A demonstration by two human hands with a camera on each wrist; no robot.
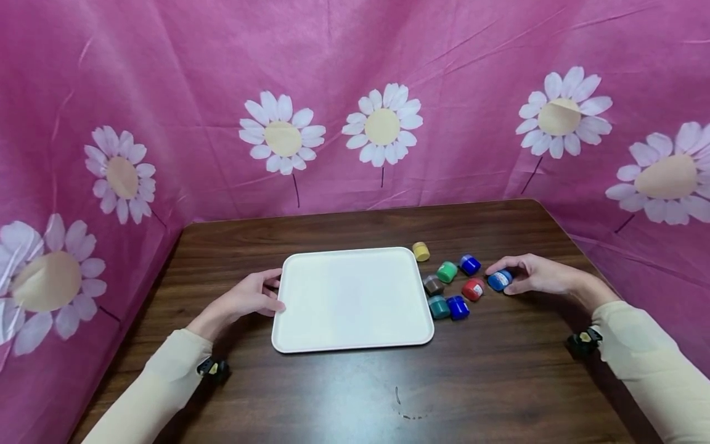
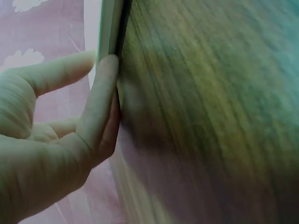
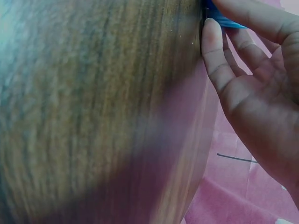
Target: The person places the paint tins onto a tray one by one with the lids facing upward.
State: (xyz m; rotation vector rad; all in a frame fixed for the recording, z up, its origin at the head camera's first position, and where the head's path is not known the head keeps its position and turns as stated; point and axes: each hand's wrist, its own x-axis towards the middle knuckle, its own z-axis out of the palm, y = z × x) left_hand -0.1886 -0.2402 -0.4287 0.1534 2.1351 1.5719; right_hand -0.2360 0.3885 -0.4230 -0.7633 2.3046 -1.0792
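Observation:
A white rectangular tray [image 1: 354, 302] lies flat on the table. My left hand [image 1: 251, 296] grips its left edge, thumb on the rim; the left wrist view shows the tray's edge [image 2: 110, 28] between thumb and fingers. Off to the right, my right hand [image 1: 539, 275] pinches a light-blue paint jar [image 1: 500, 280] from its right side, and only part of that jar shows in the right wrist view. Beside it are a red jar [image 1: 473, 289] and a dark-blue jar [image 1: 469, 265].
More paint jars cluster by the tray's right edge: yellow [image 1: 421, 251], green [image 1: 447, 272], brown [image 1: 433, 285], teal [image 1: 439, 307] and another dark blue [image 1: 458, 308]. Pink cloth [image 1: 333, 55] with daisies hangs behind and beside the brown wooden table [image 1: 310, 401].

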